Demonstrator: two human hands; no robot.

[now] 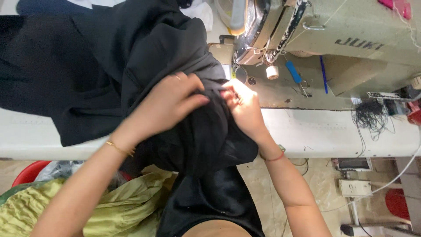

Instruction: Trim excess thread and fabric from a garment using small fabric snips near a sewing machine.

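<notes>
Nearest the camera, over the person's lap, a fold of black fabric (206,131) hangs off the front edge of the white sewing table (329,131), with olive-green cloth (109,206) bunched beside it above a red tub (26,173). On the table edge both hands work the same gathered ridge of the black fabric. The left hand (164,105) lies on top, its fingers curled together and pressing the cloth down; the right hand (245,107) pinches a small fold between thumb and fingertips, clamped on the fabric. It looks like an arranging step, lining up an edge or seam by hand before stitching. Feeding it on would call for a flat, aligned fold held taut. Beyond the hands, the rest of the black fabric spreads leftward across the table, and the sewing machine (333,39) stands just behind the right hand, a tangle of black thread (370,114) lying to its right.
</notes>
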